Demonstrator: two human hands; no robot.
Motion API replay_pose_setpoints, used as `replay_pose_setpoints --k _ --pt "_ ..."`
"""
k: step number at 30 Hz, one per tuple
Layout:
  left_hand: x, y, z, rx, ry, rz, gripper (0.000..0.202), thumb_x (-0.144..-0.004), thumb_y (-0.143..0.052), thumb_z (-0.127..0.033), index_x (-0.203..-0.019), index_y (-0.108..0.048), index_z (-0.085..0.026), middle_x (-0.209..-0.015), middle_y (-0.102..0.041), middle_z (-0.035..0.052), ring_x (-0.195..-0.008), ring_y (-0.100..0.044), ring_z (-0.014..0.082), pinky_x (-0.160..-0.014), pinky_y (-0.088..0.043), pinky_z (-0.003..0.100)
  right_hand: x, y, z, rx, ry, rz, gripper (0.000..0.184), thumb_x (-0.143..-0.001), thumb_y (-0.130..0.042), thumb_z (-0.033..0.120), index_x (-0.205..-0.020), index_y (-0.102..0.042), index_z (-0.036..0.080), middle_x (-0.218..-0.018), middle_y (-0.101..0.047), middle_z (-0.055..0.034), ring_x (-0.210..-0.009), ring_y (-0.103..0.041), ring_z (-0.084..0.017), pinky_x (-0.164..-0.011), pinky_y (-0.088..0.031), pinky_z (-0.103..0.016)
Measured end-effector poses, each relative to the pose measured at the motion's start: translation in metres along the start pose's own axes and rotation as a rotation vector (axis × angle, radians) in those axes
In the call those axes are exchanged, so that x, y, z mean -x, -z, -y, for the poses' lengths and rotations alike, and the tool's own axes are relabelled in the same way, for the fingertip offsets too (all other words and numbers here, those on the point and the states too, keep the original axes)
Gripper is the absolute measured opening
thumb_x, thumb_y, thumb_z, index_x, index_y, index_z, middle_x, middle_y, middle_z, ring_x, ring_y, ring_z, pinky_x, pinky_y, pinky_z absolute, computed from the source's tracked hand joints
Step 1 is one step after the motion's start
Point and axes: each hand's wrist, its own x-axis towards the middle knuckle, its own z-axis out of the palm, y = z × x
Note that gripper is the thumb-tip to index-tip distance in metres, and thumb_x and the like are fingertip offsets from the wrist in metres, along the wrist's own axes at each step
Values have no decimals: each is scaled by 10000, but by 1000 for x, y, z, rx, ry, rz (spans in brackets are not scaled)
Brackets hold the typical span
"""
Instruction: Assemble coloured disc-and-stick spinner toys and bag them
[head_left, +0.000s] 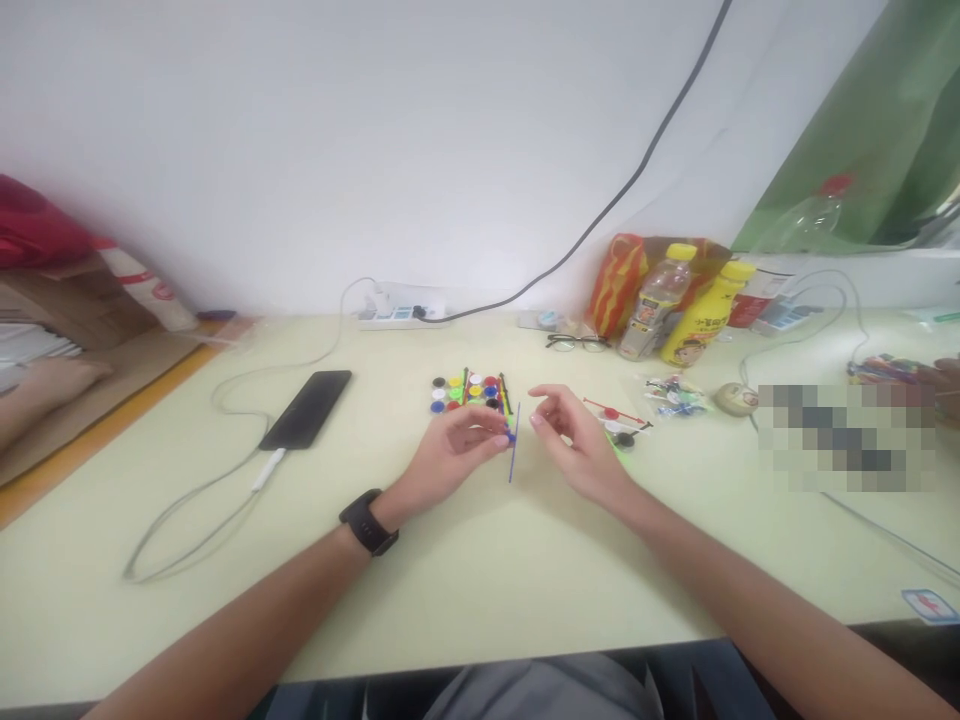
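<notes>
My left hand [459,448], with a dark band at its wrist, pinches a thin blue plastic stick [514,460] near its middle; the stick stands almost upright. A small blue part seems to sit at the fingertips, too small to make out. My right hand [581,440] is just right of the stick, thumb and forefinger curved and apart, with nothing visible in it. Behind my left hand lie several coloured round discs [455,383] and thin coloured sticks [504,388], partly hidden. Beyond my right hand are a red stick [622,413] and a black disc [623,440].
A phone [309,410] on a charging cable lies at left. Eyeglasses [577,343], a clear bottle [656,300] and a yellow bottle [705,315] stand along the back. Small plastic parts [677,396] lie at right. Another person's hand [64,385] rests at far left.
</notes>
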Motion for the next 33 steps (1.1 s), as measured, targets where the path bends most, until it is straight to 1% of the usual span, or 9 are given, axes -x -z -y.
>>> replay_pose_setpoints --k 3,7,9,10,12,14,19,24,33 --pt "-1 2 1 35 50 -41 340 -869 -813 -379 -1138 -736 -184 -1142 -745 97 -1033 -717 230 -970 -597 405 5 0 3 66 102 -2 414 -1045 -476 418 -1428 -473 262 -869 -529 -15 -787 -555 -186 -718 -484 -320" --pt "-1 5 1 57 72 -51 350 -875 -812 -376 -1152 -751 -172 -1159 -758 112 -1045 -717 232 -989 -580 393 10 -1 6 122 175 31 559 -1042 -481 432 -1559 -322 291 -971 -562 -36 -779 -541 -187 -716 -472 -331" --pt "-1 5 2 70 67 -51 331 -871 -818 -367 -1129 -760 -169 -1117 -767 108 -1017 -719 226 -978 -579 388 10 1 7 136 136 77 392 -1037 -473 487 -1349 -544 262 -936 -575 -41 -746 -526 -185 -694 -460 -332" --pt "-1 6 2 77 63 -51 324 -869 -820 -364 -1121 -763 -168 -1096 -770 104 -997 -719 221 -968 -580 383 10 3 7 130 94 137 355 -1042 -444 524 -1109 -644 238 -843 -562 -34 -697 -501 -179 -666 -444 -329" --pt "-1 6 2 90 62 -56 317 -866 -823 -360 -1112 -769 -167 -1070 -771 102 -963 -717 212 -947 -584 376 8 7 8 86 2 296 572 -1050 -361 594 -644 -517 223 -618 -430 -6 -574 -395 -156 -593 -388 -324" --pt "-1 6 3 100 65 -66 316 -862 -827 -358 -1107 -773 -167 -1072 -770 103 -942 -716 207 -936 -586 375 6 10 8 12 -36 382 673 -1047 -292 648 -519 -318 232 -526 -296 13 -517 -299 -141 -549 -332 -325" --pt "-2 5 2 154 89 -74 309 -837 -849 -356 -1076 -777 -174 -1024 -774 89 -887 -725 196 -913 -592 376 3 11 9 5 59 291 649 -1038 -330 659 -588 -476 215 -619 -464 -14 -599 -424 -160 -604 -360 -326" --pt "-2 4 -1 258 141 -74 318 -821 -864 -354 -1072 -775 -181 -1023 -766 73 -869 -731 183 -925 -593 374 4 6 12 41 40 206 433 -1021 -510 563 -772 -551 211 -682 -489 12 -644 -464 -149 -602 -366 -291" --pt "-4 8 2 368 181 -108 281 -816 -867 -322 -1042 -771 -184 -1071 -757 70 -939 -735 190 -977 -570 363 2 6 12 -250 -34 86 280 -1005 -593 491 -928 -585 221 -779 -686 -5 -485 -475 -108 -537 -401 -289"
